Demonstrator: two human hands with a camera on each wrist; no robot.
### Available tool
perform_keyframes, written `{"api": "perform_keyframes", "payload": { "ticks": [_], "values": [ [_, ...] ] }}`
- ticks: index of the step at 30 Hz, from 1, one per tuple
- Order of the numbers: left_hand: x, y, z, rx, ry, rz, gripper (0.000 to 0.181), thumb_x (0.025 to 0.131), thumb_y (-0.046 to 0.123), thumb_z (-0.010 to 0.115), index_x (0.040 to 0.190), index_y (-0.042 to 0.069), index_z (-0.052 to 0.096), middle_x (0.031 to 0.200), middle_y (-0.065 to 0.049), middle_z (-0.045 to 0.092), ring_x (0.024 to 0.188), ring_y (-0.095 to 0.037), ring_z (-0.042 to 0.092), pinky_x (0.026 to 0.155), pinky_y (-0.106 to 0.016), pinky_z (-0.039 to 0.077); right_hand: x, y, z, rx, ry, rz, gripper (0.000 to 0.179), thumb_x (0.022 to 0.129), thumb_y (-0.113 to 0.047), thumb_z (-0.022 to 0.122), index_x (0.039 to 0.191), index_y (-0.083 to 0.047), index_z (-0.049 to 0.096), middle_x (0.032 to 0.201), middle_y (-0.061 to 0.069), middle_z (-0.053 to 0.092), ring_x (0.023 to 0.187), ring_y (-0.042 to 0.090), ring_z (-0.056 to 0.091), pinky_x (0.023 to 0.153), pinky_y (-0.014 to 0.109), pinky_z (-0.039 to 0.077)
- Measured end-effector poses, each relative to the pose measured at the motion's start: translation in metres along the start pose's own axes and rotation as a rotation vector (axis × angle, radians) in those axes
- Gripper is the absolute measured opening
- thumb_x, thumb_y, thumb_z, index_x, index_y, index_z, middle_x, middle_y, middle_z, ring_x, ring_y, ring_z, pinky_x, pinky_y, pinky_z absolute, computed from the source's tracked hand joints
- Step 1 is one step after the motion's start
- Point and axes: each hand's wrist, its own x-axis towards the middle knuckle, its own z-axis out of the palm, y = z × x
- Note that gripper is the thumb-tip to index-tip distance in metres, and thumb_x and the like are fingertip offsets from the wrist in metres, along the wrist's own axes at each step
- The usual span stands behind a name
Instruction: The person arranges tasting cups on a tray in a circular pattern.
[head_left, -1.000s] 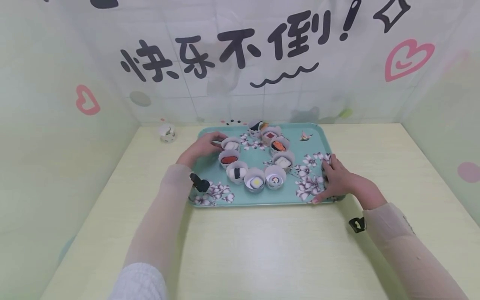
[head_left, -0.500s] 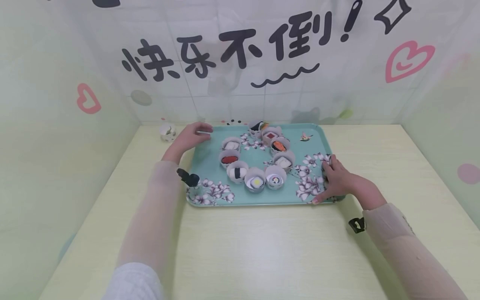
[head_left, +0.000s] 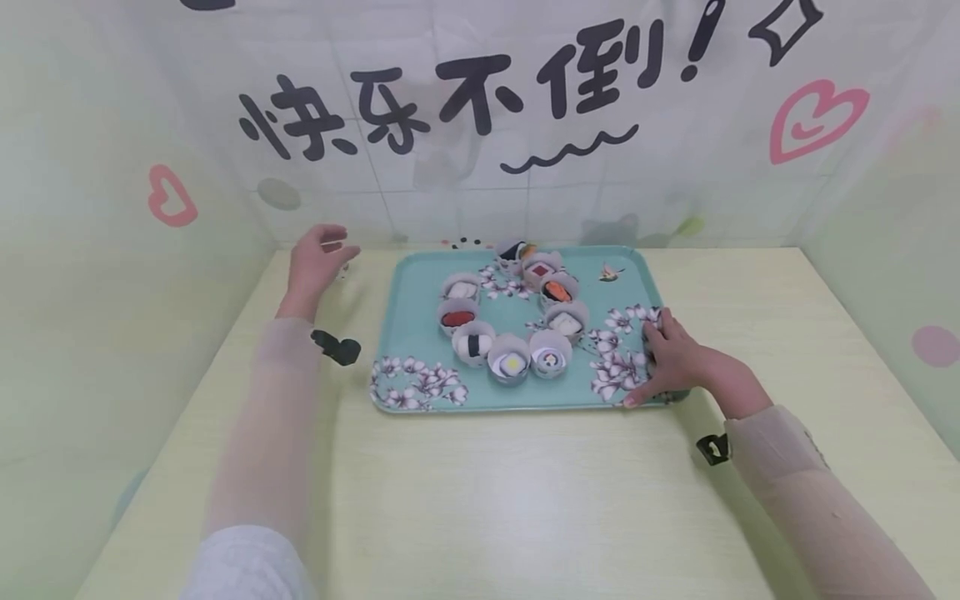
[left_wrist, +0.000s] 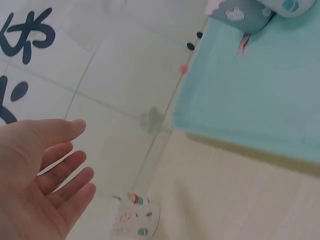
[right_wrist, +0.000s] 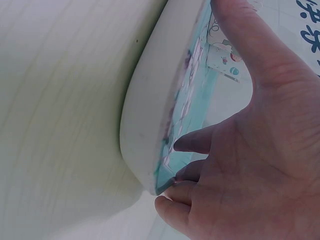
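My left hand [head_left: 318, 258] is raised at the back left, fingers spread and holding nothing. Beside it a patterned paper cup [left_wrist: 137, 217] shows in the left wrist view; in the head view that hand mostly hides it. My right hand [head_left: 678, 358] rests at the right front corner of a turquoise floral tray [head_left: 420, 400], thumb at the front rim and fingers along the right side. On the tray, several paper cups with sushi-like pieces form a ring, among them an orange-topped piece [head_left: 557, 291], a red one [head_left: 458, 318] and a white one with a dark band [head_left: 474, 345].
The pale wooden table [head_left: 510, 500] extends in front of the tray and to both sides. A white wall covering [head_left: 465, 175] with dark characters stands right behind the table. Side panels with pink hearts close off left and right.
My left hand has let go of a cup at the ring's left side and moved left, off the tray, to the back left cup. My right hand has stayed on the tray corner.
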Motion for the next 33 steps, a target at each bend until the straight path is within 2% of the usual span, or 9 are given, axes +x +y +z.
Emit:
{"api": "perform_keyframes", "payload": {
  "ticks": [5,12,18,22,33],
  "values": [
    [0.003,-0.011,-0.012,-0.006,0.078,-0.052,0.060,0.092,0.032,0.060,0.141,0.007,0.037,0.147,-0.014,0.038,0.135,-0.030,0.036,0.107,-0.043,0.037,0.001,0.001,0.000,0.001,0.004,-0.004,0.138,0.057,-0.062,0.080,0.143,0.017,0.005,0.145,0.040,-0.017,0.137,0.053,-0.007,0.111,0.061,0.012],
    [0.007,-0.027,-0.018,-0.003,0.073,-0.126,0.072,0.089,0.032,0.063,0.146,0.005,0.027,0.153,-0.013,0.028,0.138,-0.032,0.029,0.110,-0.046,0.032,0.001,0.001,-0.001,-0.003,-0.001,-0.004,0.138,0.057,-0.062,0.080,0.143,0.017,0.005,0.145,0.040,-0.017,0.136,0.053,-0.007,0.111,0.061,0.012],
    [0.010,-0.044,-0.014,0.040,0.019,-0.185,0.080,0.088,0.035,0.064,0.148,0.005,0.020,0.155,-0.014,0.022,0.138,-0.035,0.028,0.111,-0.048,0.030,0.001,0.003,0.000,-0.011,-0.001,-0.011,0.139,0.057,-0.063,0.079,0.142,0.017,0.005,0.145,0.041,-0.017,0.136,0.054,-0.006,0.110,0.061,0.012],
    [0.012,-0.051,-0.009,0.042,-0.004,-0.196,0.083,0.088,0.034,0.065,0.149,0.003,0.018,0.154,-0.017,0.024,0.136,-0.037,0.031,0.110,-0.048,0.030,0.001,0.002,-0.001,-0.012,-0.002,-0.011,0.138,0.057,-0.062,0.080,0.142,0.017,0.005,0.144,0.041,-0.017,0.136,0.054,-0.007,0.110,0.062,0.012],
    [0.022,-0.054,0.006,0.025,0.038,-0.209,0.077,0.089,0.030,0.063,0.146,-0.002,0.022,0.146,-0.025,0.034,0.131,-0.039,0.037,0.110,-0.048,0.031,-0.001,0.002,0.000,0.001,0.007,0.001,0.139,0.057,-0.062,0.080,0.143,0.016,0.004,0.145,0.040,-0.017,0.136,0.054,-0.008,0.110,0.062,0.011]
  ]
}}
